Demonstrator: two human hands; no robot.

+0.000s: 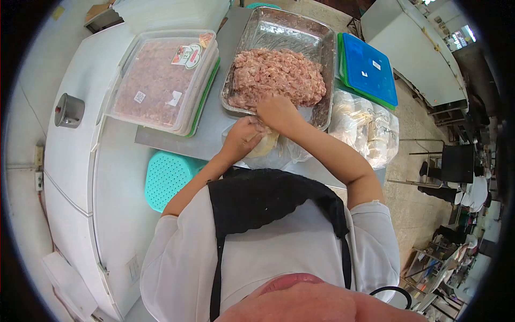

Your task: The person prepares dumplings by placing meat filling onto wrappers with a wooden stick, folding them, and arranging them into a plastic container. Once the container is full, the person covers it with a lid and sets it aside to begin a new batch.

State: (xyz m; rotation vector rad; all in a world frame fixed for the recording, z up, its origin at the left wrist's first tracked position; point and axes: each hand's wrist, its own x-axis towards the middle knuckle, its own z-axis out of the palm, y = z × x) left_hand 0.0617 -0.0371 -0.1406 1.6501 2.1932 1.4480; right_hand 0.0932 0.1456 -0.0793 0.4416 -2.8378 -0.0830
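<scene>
A metal tray (328, 59) holds a large mound of pinkish minced meat (284, 75). My right hand (276, 111) is closed at the near edge of the mound, its fingertips hidden. Just left of it and lower, my left hand (245, 137) has its fingers curled at a pale, thin dough wrapper (265, 145). The two hands nearly touch. Clear plastic film (292, 153) lies crumpled around the wrapper at the table's near edge. What my right fingers grip cannot be made out.
Lidded plastic containers of meat (161, 80) are stacked left of the tray. On the right are blue and green lids (370, 67) and plastic bags of pale rounds (367, 129). A turquoise perforated stool (169, 180) stands below; a metal cup (70, 111) sits far left.
</scene>
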